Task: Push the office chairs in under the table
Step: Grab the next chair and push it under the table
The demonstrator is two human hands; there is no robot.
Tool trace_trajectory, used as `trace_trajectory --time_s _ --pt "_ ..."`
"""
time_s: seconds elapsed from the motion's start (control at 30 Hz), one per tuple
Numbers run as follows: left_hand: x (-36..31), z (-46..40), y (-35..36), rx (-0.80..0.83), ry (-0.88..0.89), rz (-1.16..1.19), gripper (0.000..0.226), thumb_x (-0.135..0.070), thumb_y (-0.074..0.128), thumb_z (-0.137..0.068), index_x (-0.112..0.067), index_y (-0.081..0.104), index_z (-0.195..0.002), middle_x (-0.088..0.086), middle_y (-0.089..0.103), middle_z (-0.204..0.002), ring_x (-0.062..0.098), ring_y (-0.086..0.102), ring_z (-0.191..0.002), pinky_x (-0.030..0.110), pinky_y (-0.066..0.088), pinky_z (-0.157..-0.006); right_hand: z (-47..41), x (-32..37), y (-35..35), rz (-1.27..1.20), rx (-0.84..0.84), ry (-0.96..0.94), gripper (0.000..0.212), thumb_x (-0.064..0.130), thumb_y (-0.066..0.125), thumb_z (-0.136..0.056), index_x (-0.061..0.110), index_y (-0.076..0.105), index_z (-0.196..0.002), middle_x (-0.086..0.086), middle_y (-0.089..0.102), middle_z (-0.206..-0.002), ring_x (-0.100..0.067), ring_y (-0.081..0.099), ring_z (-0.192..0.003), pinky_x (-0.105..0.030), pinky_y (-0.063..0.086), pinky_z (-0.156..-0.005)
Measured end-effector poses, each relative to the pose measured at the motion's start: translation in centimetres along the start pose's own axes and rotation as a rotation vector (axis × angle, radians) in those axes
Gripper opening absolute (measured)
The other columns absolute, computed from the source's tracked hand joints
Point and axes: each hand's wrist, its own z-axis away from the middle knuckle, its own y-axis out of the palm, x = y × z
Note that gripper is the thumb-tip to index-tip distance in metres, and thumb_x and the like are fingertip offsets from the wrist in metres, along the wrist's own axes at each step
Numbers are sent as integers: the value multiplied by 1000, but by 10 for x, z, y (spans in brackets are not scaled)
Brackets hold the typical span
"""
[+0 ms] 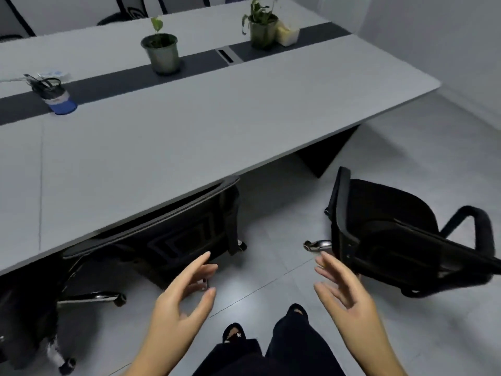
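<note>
A long grey table [189,147] with a dark centre strip fills the upper left. One black office chair [184,240] stands against the table's near edge, its backrest just under the rim. A second black office chair [393,234] stands out on the floor to the right, turned sideways, apart from the table. My left hand [184,302] hovers open below the first chair's backrest, touching nothing. My right hand [344,297] is open too, fingers spread, just left of the second chair's backrest and close to it.
A third black chair [24,321] shows at the left edge, partly cut off. On the table stand two potted plants [162,52], [262,31] and a blue pen cup [55,95]. Grey tiled floor [406,164] lies right of the table. My legs and shoes [271,335] are at the bottom.
</note>
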Motion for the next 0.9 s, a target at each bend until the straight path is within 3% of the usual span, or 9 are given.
trace_trajectory --time_s 0.27,0.4,0.57,0.7,0.8,0.9 --pt "-47 -14 110 230 89 19 49 -43 54 -70 -48 50 -119 -23 65 -110 3 60 -106 8 45 -86 44 -22 -98 -51 -286 17 46 17 61 -78 36 51 -119 21 63 -114 -1 61 -103 -14 47 -90" --pt "-77 -5 192 328 106 41 48 -45 55 -70 -50 50 -118 -24 65 -109 3 61 -104 6 44 -85 76 -38 -175 -44 -388 50 41 38 61 -80 38 50 -120 24 62 -112 2 60 -104 -9 45 -87" --pt "-111 9 292 446 152 13 53 -10 64 -85 -50 49 -117 -27 63 -108 2 60 -103 6 45 -85 106 -64 -270 -7 -500 92 45 31 56 -75 39 49 -119 26 60 -112 4 59 -103 -7 43 -88" --pt "-138 8 344 467 177 -16 50 -20 61 -80 -48 49 -120 -28 63 -109 -1 60 -103 6 44 -86 106 -83 -324 4 -528 104 42 20 59 -82 42 50 -117 28 60 -111 5 58 -103 -5 43 -87" --pt "-149 -5 366 459 184 -50 60 -4 64 -84 -51 47 -118 -29 62 -108 -3 59 -102 3 42 -84 90 -89 -352 26 -521 99 45 13 60 -85 46 49 -114 28 59 -112 5 58 -104 -6 43 -88" --pt "-156 -27 387 448 194 -68 62 -1 61 -85 -52 47 -118 -30 61 -109 -3 59 -102 3 42 -86 65 -96 -376 26 -525 71 46 12 60 -85 47 48 -113 27 59 -112 5 58 -105 -10 43 -91"
